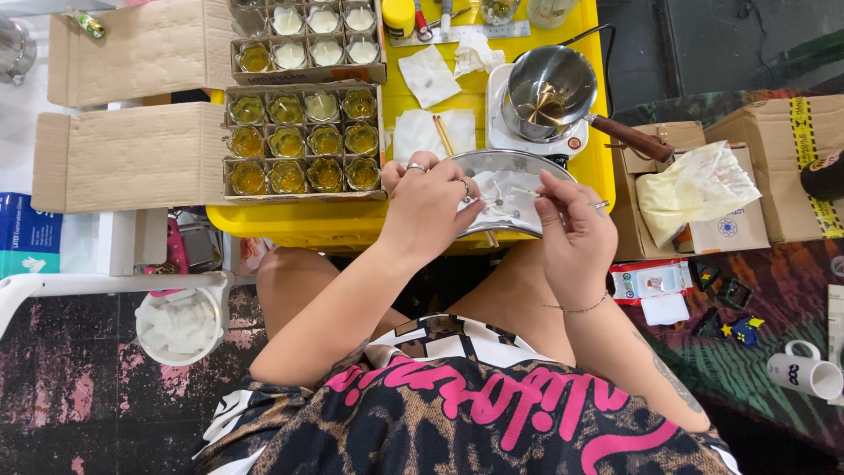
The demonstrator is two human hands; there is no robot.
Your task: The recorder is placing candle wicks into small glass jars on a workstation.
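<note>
My left hand (428, 200) rests with curled fingers at the near left rim of a round metal tray (510, 161) that holds several white candle wicks (501, 198). My right hand (573, 230) pinches one thin white wick over the tray's right side. The tray sits at the front edge of a yellow table (404, 105). Left of my hands, a cardboard box (303, 141) holds several small glass cups with amber contents. A second such box (308, 40) farther back holds cups filled with white wax.
A steel pouring pot (547, 88) with a wooden handle stands on a small white hotplate behind the tray. Paper napkins and wooden sticks (442, 132) lie beside it. Cardboard boxes (747, 176) stand at right, a white bucket (180, 325) at lower left, a mug (804, 374) at lower right.
</note>
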